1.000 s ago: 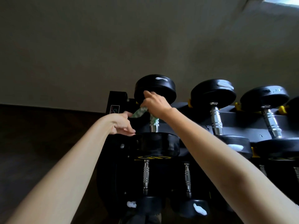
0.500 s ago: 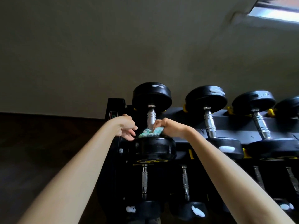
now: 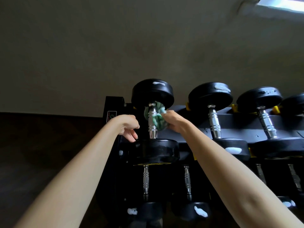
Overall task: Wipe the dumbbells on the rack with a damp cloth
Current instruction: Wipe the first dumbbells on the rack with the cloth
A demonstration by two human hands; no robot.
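Struggling to make out the lower tier of the rack (image 3: 243,122), sunk in shadow; losing the far-right dumbbell (image 3: 294,102) past the frame edge. Gripping a bunched green cloth (image 3: 159,123) in the right hand (image 3: 172,120), fingertips buried in its folds, part of it tucked behind the chrome handle. Pressing it to the leftmost top-tier dumbbell (image 3: 152,124), lying lengthwise away from the camera, near head low, far head raised toward the wall (image 3: 148,46). Holding the left hand (image 3: 128,127) loosely curled, grasping nothing, fingertips at the near head's rim.
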